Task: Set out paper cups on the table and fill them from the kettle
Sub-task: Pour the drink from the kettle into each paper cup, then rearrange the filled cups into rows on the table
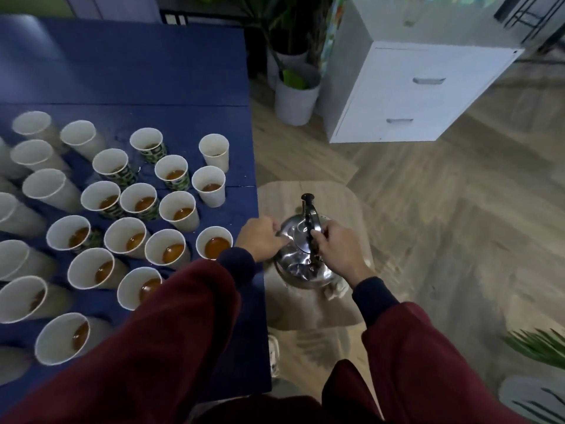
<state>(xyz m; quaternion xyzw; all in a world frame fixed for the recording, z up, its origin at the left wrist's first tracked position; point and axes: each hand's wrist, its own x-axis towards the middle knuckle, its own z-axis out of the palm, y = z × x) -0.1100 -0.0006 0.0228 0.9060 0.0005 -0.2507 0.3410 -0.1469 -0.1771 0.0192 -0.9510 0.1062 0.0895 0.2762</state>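
The right hand (339,246) has its grip curled round the black arched handle (312,229) of the shiny round steel kettle (298,266), near the handle's nearer end. The left hand (260,238) lies against the kettle's left shoulder with its fingers bent; whether its grip holds anything cannot be told. Both arms wear dark red sleeves with navy cuffs.

The kettle stands upright on a low pale wooden stand (339,200) with rounded corners, with a whitish cloth (337,291) showing just under its right side. The stand sits right beside the near right corner of the dark blue table (153,71).

On the table, many white paper cups (217,163) stand upright and close together, a few with green-patterned walls. Most of the nearer ones hold a shallow amber liquid (216,247); the cups at the far left look unfilled.

Beyond, on the wooden floor (458,209), stand a white drawer cabinet (412,96) and potted plants (295,96).
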